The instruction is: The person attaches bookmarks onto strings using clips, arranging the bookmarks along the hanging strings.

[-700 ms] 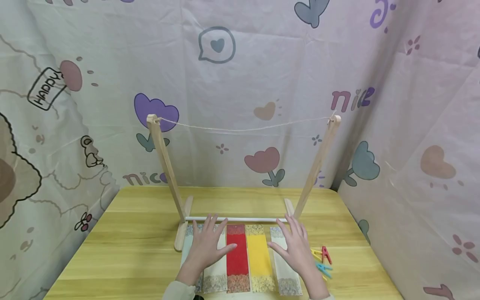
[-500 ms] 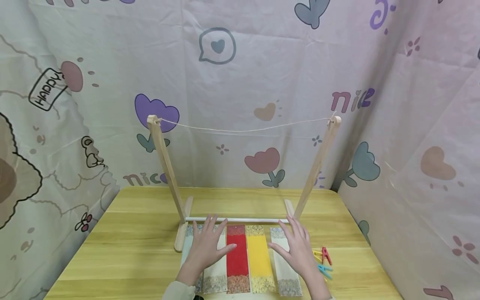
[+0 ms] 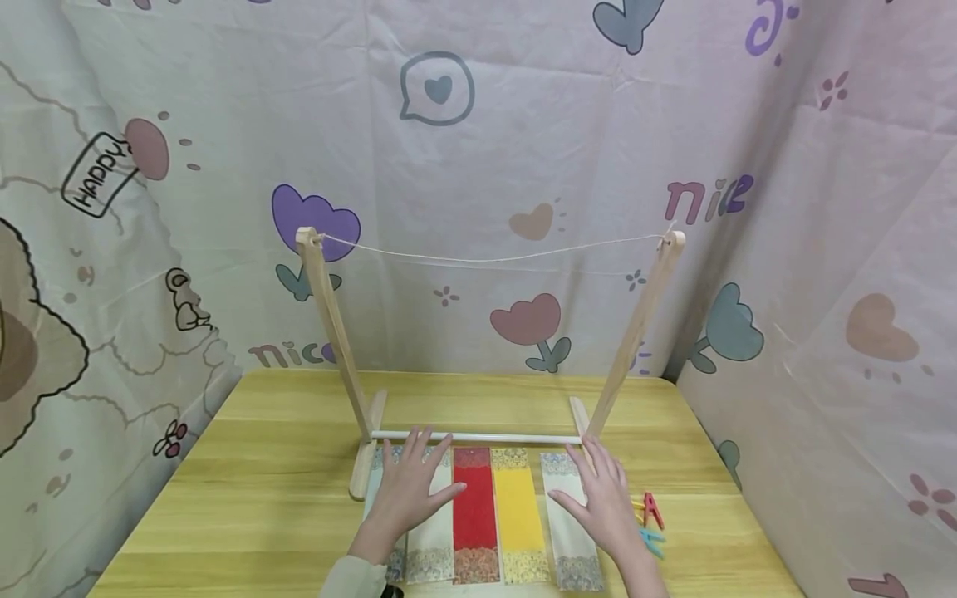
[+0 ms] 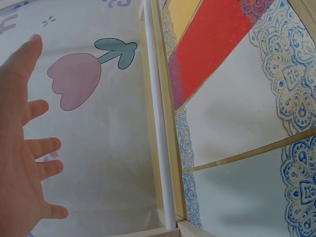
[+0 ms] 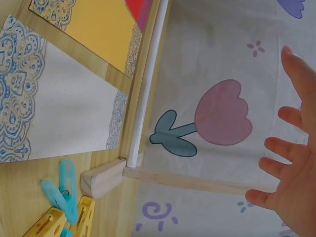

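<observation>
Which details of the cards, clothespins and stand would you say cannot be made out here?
Head view: the left hand hides part of the pale blue card.
Head view: the right hand hides the right front foot of the stand.
Head view: knots in the string are too small.
Right wrist view: yellow clothespins are cut off by the bottom edge.

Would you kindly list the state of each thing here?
Left hand: fingers spread, grip empty
Right hand: fingers spread, grip empty
Strips: lying flat, side by side
Clothespins: lying loose together
Wooden posts: standing
Cord: strung between the posts, sagging slightly
White rod: set low between the posts
Backdrop: hanging, creased
</observation>
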The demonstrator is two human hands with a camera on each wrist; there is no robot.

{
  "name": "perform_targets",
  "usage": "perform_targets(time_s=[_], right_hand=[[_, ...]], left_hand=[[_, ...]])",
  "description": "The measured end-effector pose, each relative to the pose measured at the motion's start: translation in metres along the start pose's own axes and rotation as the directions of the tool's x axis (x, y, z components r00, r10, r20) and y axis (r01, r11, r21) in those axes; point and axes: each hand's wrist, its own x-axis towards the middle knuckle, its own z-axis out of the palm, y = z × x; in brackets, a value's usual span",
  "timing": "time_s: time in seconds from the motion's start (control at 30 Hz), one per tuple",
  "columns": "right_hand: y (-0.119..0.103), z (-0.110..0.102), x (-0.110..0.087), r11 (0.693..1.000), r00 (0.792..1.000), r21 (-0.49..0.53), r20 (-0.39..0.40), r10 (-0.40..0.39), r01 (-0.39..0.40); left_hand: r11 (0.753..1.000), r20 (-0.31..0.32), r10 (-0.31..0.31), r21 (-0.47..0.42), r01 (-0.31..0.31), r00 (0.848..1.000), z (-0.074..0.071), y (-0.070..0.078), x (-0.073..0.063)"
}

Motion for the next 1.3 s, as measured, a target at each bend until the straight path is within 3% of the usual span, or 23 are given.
perform_targets(time_s=[0.43, 0.73, 1.13, 1.3], right_hand=[[0.017, -0.001, -0.013, 0.999, 0.999, 0.018, -0.027, -0.037, 0.038], [0.03, -0.004, -0.025, 0.998, 1.0, 0.065, -0.027, -0.008, 0.01], [0.045, -0.002, -0.04, 0.987, 0.995, 0.123, 0.027, 0.099, -0.102], [0.053, 0.002, -0.046, 0.978, 0.989, 0.149, 0.067, 0.134, -0.143]], left_hand=[[0.999, -0.048, 0.037, 0.01, -0.037, 0.998, 0.008, -0.011, -0.002], [0.996, 0.006, -0.018, -0.089, 0.019, 1.0, 0.019, -0.025, -0.005], [0.988, 0.024, -0.011, -0.156, 0.015, 1.0, 0.03, -0.042, -0.013], [0.984, 0.021, 0.026, -0.175, -0.022, 0.999, 0.03, -0.05, -0.014]])
